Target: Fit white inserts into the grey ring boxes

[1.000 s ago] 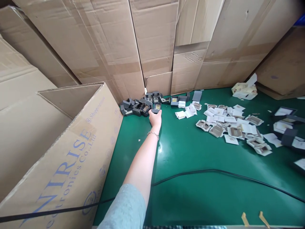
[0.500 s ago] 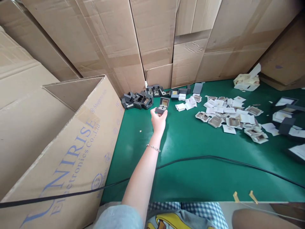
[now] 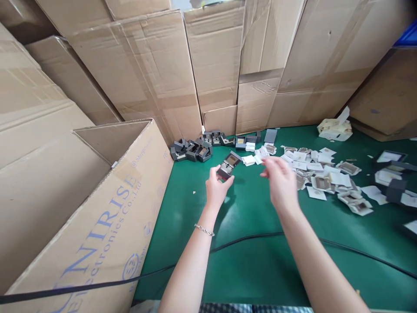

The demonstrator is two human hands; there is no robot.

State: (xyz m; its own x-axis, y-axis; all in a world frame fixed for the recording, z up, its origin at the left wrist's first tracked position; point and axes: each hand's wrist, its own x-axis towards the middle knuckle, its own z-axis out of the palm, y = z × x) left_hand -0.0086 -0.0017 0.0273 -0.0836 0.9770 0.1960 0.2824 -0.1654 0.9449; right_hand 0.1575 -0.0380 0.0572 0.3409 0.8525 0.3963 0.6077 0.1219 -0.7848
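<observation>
A green worktop fills the lower middle, backed by upright cardboard boxes that form a wall along its far edge. At the left stands a large open carton with blue lettering on its side. A black cable runs across the near part of the worktop and over the carton's side. By the far edge, next to the carton, lies a heap of dark boxes, several with their lids up. Toward the right spread white papers and trays, some overlapping; a tissue pack sits behind them, near the back.

Both forearms reach forward from the near edge. The left hand, with a chain bracelet at its wrist, points away from the body, thumb toward the right. The right hand is over the worktop, just short of the papers, its fingers directed forward and to the left; it is blurred.

The left grip is clamped on a small dark box, thumb and fingers at its lower end. This box is tilted above the worktop, lid open, its inside visible, in front of the heap and apart from it. The right grip has its fingers bent; whether the tips meet or pinch anything cannot be told through the blur.
</observation>
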